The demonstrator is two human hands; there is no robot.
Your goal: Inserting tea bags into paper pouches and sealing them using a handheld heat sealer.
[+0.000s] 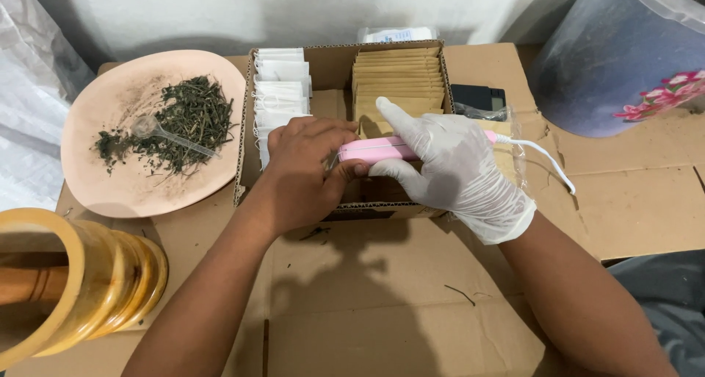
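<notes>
My right hand [459, 167], in a thin white glove, is closed around a pink hand-held sealer [376, 150] with a white cord [547, 160] trailing right. My bare left hand [308, 167] pinches at the sealer's left end; what sits between the fingers is hidden. Both hands hover over an open cardboard box [246, 149] that holds a row of white tea bags [279, 90] on the left and a stack of tan paper envelopes [400, 79] on the right.
A pink plate [110, 182] with dried green herbs [187, 120] and a clear plastic spoon [165, 133] lies left. A wooden mortar with pestle [70, 281] stands at bottom left. A small black scale [479, 99] and a translucent bucket [624, 50] sit right, on flattened cardboard [382, 311].
</notes>
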